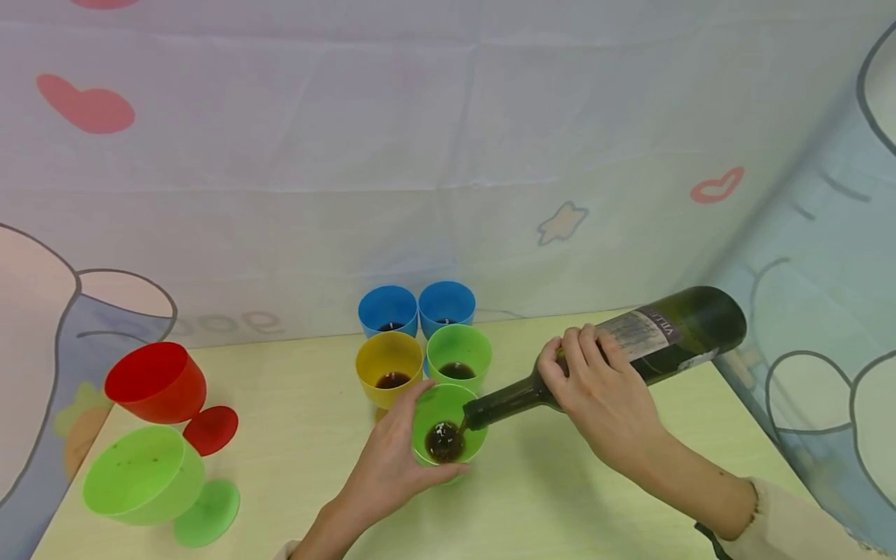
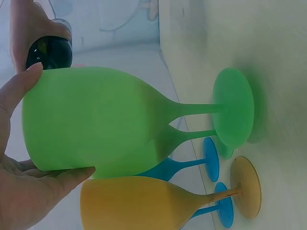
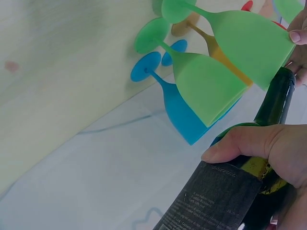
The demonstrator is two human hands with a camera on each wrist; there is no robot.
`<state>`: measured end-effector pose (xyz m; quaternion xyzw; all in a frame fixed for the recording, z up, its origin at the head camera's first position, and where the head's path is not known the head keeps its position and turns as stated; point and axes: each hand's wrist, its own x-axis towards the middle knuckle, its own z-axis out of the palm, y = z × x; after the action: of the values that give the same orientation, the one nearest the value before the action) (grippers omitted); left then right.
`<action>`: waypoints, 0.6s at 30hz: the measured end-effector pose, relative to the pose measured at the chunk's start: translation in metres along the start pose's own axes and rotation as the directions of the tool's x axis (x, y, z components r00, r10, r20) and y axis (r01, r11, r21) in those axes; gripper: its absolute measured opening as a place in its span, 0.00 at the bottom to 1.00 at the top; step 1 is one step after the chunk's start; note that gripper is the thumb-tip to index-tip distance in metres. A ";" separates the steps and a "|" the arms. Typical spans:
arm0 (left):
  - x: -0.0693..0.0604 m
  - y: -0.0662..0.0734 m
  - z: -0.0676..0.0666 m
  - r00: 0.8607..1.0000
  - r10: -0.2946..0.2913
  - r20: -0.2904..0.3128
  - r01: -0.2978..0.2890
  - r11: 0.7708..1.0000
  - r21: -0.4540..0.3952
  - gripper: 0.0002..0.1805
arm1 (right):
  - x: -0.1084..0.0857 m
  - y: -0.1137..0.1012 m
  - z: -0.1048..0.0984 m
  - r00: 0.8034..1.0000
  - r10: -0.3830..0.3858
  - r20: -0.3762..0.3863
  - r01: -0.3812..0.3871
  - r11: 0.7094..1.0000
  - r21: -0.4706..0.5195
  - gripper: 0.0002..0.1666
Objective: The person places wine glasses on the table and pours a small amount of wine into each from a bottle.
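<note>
My right hand [image 1: 607, 397] grips a dark green wine bottle [image 1: 689, 330] around its shoulder, tilted with the neck down to the left. Its mouth is at the rim of a green plastic goblet [image 1: 420, 435], and a thin stream of dark liquid runs into it. Dark liquid covers the goblet's bottom. My left hand [image 1: 381, 459] holds that goblet near the rim between thumb and fingers. In the left wrist view the goblet [image 2: 96, 115] stands upright, its foot on the table. Just behind are a yellow goblet [image 1: 371, 373] and another green goblet [image 1: 458, 342], both with dark liquid inside.
Two blue goblets, a left one [image 1: 385, 299] and a right one [image 1: 448, 294], stand at the back near the printed cloth [image 1: 336, 140]. On the left of the pale table [image 1: 294, 420], a red goblet [image 1: 175, 397] and a green goblet [image 1: 150, 498] are set apart.
</note>
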<state>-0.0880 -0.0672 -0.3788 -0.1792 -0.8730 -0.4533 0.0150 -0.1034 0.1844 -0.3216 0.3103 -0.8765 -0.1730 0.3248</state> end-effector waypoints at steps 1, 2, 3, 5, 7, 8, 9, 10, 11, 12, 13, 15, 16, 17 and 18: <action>0.000 0.000 0.000 1.000 0.001 -0.001 -0.001 1.000 0.000 0.51 | 0.000 0.000 0.000 1.000 0.000 0.001 0.000 1.000 0.008 0.31; 0.000 0.000 0.000 1.000 0.002 -0.001 -0.002 1.000 -0.002 0.51 | 0.000 0.000 0.000 1.000 0.002 0.004 -0.002 1.000 0.009 0.31; 0.000 0.000 0.000 1.000 0.005 -0.001 -0.005 1.000 -0.001 0.50 | 0.000 0.000 0.000 1.000 0.002 0.005 -0.002 1.000 0.009 0.31; 0.000 0.000 0.000 1.000 0.005 0.000 -0.005 1.000 -0.001 0.50 | 0.000 0.000 0.000 1.000 0.001 0.004 -0.001 1.000 0.010 0.31; 0.000 0.000 0.000 1.000 0.004 0.000 -0.004 1.000 -0.001 0.50 | 0.000 0.000 0.000 1.000 -0.001 0.000 0.001 1.000 0.009 0.31; 0.000 0.000 0.000 1.000 0.002 0.000 -0.002 1.000 -0.002 0.50 | 0.000 0.000 0.000 1.000 -0.001 -0.001 0.001 1.000 0.009 0.31; 0.000 0.000 0.000 1.000 0.001 0.000 -0.001 1.000 -0.001 0.50 | 0.000 0.001 0.000 1.000 -0.003 -0.004 0.003 1.000 0.009 0.31; 0.000 0.000 0.000 1.000 -0.001 0.000 0.001 1.000 -0.001 0.50 | 0.001 0.001 0.000 1.000 -0.004 -0.006 0.004 1.000 0.009 0.31; 0.000 0.000 0.000 1.000 -0.001 0.000 0.001 1.000 -0.001 0.50 | 0.001 0.001 0.000 1.000 -0.004 -0.008 0.004 1.000 0.011 0.31; 0.000 0.000 0.000 1.000 0.001 -0.001 -0.001 1.000 0.001 0.50 | 0.001 0.001 0.000 1.000 -0.005 -0.011 0.005 1.000 0.012 0.31; 0.000 0.000 0.000 1.000 0.003 -0.001 -0.003 1.000 0.003 0.50 | 0.001 0.001 0.000 1.000 -0.004 -0.008 0.004 1.000 0.013 0.31; -0.001 0.000 0.000 1.000 0.008 0.001 -0.008 1.000 0.010 0.50 | 0.000 0.001 -0.001 1.000 -0.004 -0.002 0.004 1.000 0.018 0.30; -0.001 0.000 0.000 1.000 0.011 0.002 -0.011 1.000 0.011 0.50 | 0.000 0.001 -0.001 1.000 -0.002 0.005 0.002 1.000 0.022 0.30; -0.001 0.000 0.000 1.000 0.014 0.003 -0.014 1.000 0.013 0.50 | 0.000 0.000 -0.001 1.000 -0.001 0.012 0.000 1.000 0.027 0.30; -0.001 0.000 0.000 1.000 0.014 0.004 -0.014 1.000 0.017 0.50 | -0.001 0.000 -0.001 1.000 0.002 0.014 -0.002 0.999 0.033 0.30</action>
<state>-0.0873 -0.0677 -0.3793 -0.1860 -0.8757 -0.4453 0.0180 -0.1024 0.1850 -0.3213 0.3134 -0.8819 -0.1603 0.3135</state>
